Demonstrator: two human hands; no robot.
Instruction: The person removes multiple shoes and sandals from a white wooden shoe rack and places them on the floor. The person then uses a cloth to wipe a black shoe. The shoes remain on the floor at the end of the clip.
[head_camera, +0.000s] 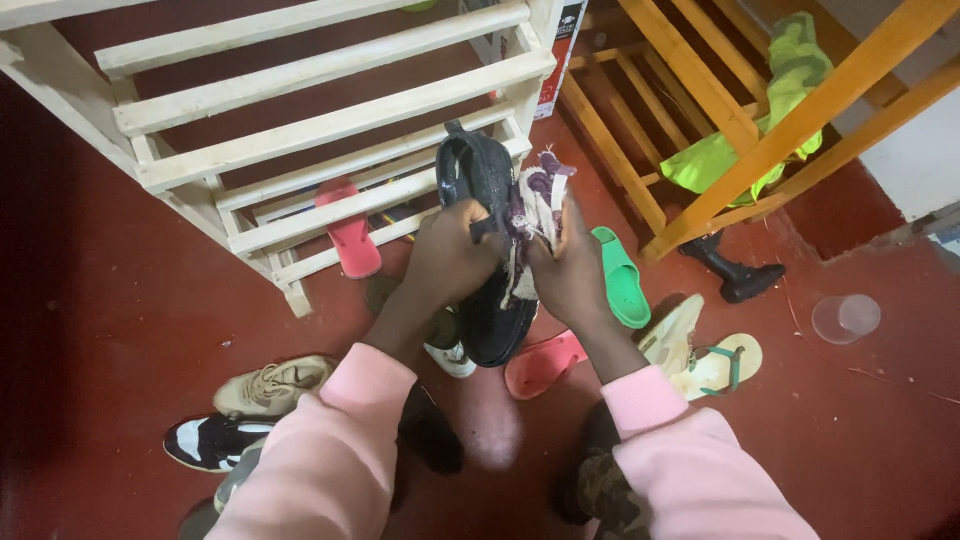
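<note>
I have a black shoe (488, 250) held up over the red floor (120, 300), in front of the pale wooden rack (330, 120). My left hand (450, 255) is closed around the shoe's middle, fingers wrapped over its side, with the toe pointing up toward the rack and the heel hanging down. My right hand (570, 270) is closed on a crumpled rag (535, 205), white with purple patches, and presses it against the shoe's right side.

To do this wipe well, I judge I should keep the left grip firm and low so the upper stays exposed, and draw the rag in long strokes along the side, not dabbing. Turning the shoe a little between strokes would bring the hidden far side round; I cannot see how clean that side is.

Other footwear lies below: a tan sneaker (272, 385), a pink sandal (545, 365), a green slipper (620, 275). I should hold the shoe clear of them.
</note>
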